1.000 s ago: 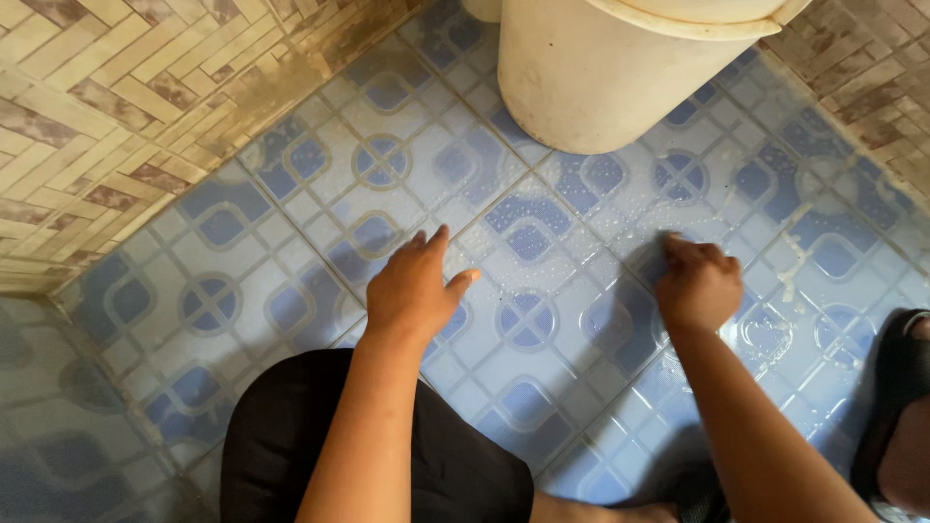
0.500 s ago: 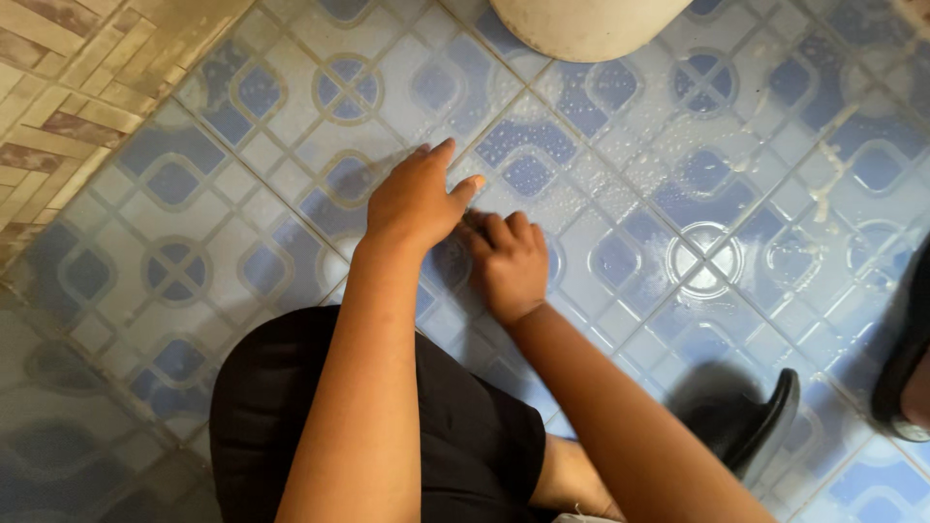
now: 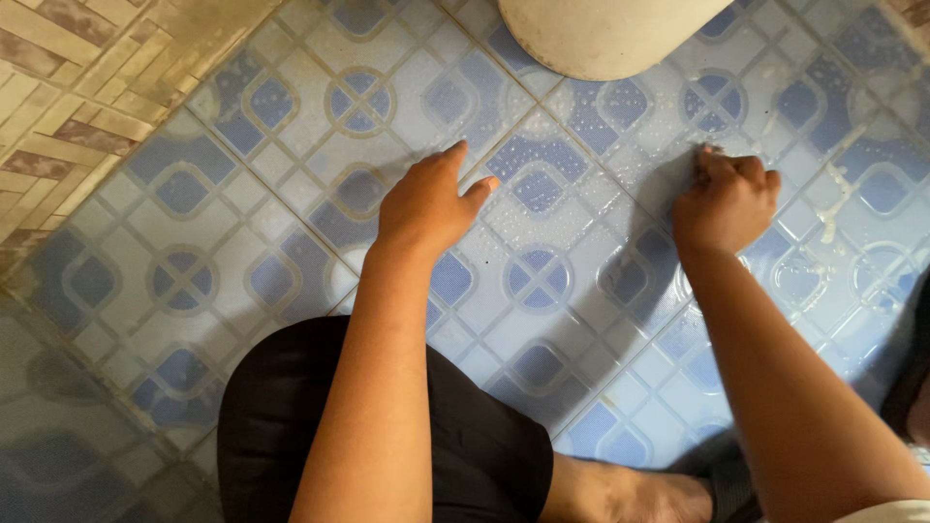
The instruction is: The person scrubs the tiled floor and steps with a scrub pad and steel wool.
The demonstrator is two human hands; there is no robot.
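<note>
My left hand [image 3: 426,203] lies flat on the wet blue patterned floor tiles [image 3: 291,145], palm down, fingers stretched forward, holding nothing. To the right, my right hand [image 3: 728,201] is curled into a fist and pressed on the tiles, with a small dark scrub pad [image 3: 703,155] barely showing under the fingertips. Soapy drops and white smears cover the floor around both hands. My knee in black shorts [image 3: 291,426] sits below the left arm.
A white bucket [image 3: 601,39] stands on the floor at the top, just beyond the hands. A brown tiled wall [image 3: 77,97] runs along the upper left. My bare foot [image 3: 630,494] is at the bottom, and a dark sandal [image 3: 911,387] at the right edge.
My right hand slid left across the tiles to beside my left hand, then back out to the right. The left hand stayed planted.
</note>
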